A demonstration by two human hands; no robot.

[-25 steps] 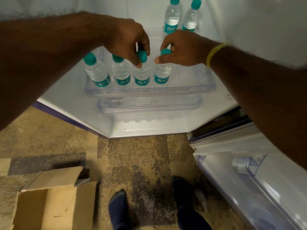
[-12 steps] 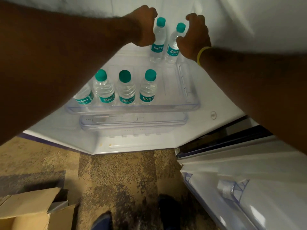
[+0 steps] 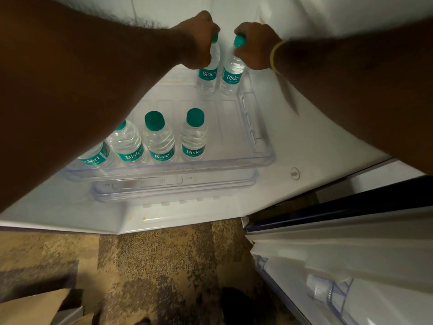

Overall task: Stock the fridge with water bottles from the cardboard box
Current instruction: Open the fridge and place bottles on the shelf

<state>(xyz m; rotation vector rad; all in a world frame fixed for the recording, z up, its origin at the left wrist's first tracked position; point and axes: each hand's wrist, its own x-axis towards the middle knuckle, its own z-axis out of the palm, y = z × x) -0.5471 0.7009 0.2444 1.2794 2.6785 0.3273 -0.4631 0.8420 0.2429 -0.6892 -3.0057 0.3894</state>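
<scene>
Two small water bottles with teal caps stand at the back of the clear fridge shelf [image 3: 267, 158]. My left hand [image 3: 199, 45] grips the neck of the back left bottle [image 3: 207, 77]. My right hand [image 3: 255, 49] grips the neck of the back right bottle [image 3: 232, 77]. Along the shelf's front edge stands a row of several more bottles [image 3: 160, 141]; my left forearm partly hides the leftmost ones. A corner of the cardboard box [image 3: 35, 308] shows at the bottom left on the floor.
The open fridge door [image 3: 351, 266] with its clear door bins stands at the right. A second clear tray [image 3: 173, 188] sits below the shelf. Patterned brown carpet [image 3: 164, 266] lies in front of the fridge, and my dark-socked foot [image 3: 236, 306] is at the bottom.
My hands left the front-row bottle caps, moved to the back of the shelf and closed round the necks of the two back bottles. The view shifted closer to the fridge.
</scene>
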